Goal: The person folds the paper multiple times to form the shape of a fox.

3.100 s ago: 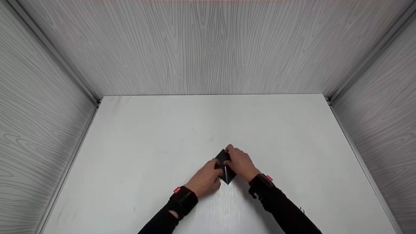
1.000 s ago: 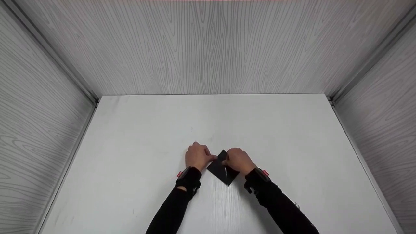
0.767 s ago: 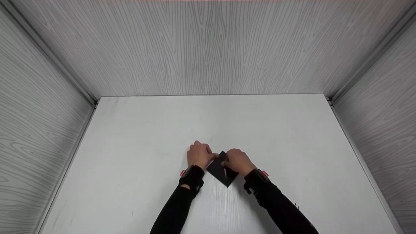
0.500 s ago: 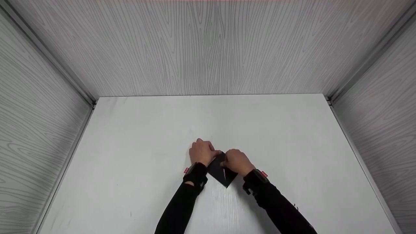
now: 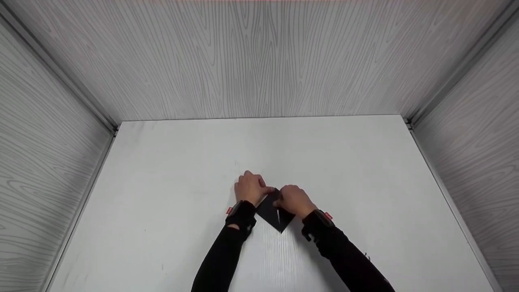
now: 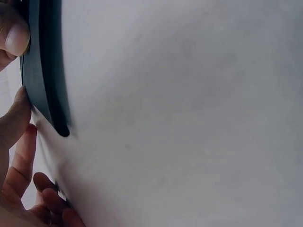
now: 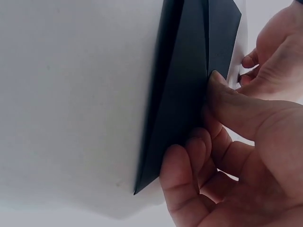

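A folded sheet of black paper [image 5: 269, 213] lies as a diamond on the white table, with a light slit showing along its middle. My left hand [image 5: 249, 188] is at its upper left edge, near the far corner. In the left wrist view the left thumb [image 6: 16, 116] touches that edge, with the index fingertip close beside it. My right hand [image 5: 298, 200] grips the right side of the paper. Seen from the right wrist, the right thumb [image 7: 227, 92] presses on the flap by the slit while the curled fingers sit at the paper's edge.
Both wrists wear black bands with red tags over black sleeves. The white table [image 5: 162, 174] ends at a grey wood-grain back wall [image 5: 259, 61]. Similar panels stand on the left [image 5: 48, 162] and right [image 5: 478, 154].
Earlier the left hand was over the paper's near left side; it shifted to the upper left edge and slid toward the far corner. The paper now shows wider on the left. The right hand barely moved.
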Demonstrator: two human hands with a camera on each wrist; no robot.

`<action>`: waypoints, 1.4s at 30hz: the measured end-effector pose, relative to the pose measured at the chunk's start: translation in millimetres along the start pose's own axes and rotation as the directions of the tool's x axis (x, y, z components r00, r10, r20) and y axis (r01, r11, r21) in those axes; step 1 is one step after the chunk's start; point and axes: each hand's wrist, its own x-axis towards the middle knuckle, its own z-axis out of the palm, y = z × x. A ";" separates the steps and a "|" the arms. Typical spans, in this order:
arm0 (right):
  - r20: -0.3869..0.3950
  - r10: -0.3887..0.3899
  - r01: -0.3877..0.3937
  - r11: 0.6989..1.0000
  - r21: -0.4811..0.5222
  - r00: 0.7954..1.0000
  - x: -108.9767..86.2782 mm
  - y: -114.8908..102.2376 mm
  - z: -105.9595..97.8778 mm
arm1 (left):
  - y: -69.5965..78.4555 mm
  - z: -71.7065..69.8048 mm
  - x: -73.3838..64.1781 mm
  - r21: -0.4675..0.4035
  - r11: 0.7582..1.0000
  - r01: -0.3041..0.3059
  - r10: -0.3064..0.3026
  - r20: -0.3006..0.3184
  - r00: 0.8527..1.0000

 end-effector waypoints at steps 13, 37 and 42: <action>0.023 0.037 -0.036 0.999 -0.031 0.999 2.7 4.6 -4.4 | -16.1 -19.6 -20.4 -0.014 0.999 -0.042 0.043 0.090 0.995; 0.062 0.016 -0.013 0.999 -0.043 0.998 0.8 -0.9 -4.4 | -41.1 -42.6 -44.9 0.011 0.999 -0.034 0.032 0.148 0.989; 0.065 0.013 -0.010 0.999 -0.040 0.998 0.2 -4.7 -4.1 | -38.0 -44.0 -44.6 0.022 0.999 0.037 -0.040 0.145 0.989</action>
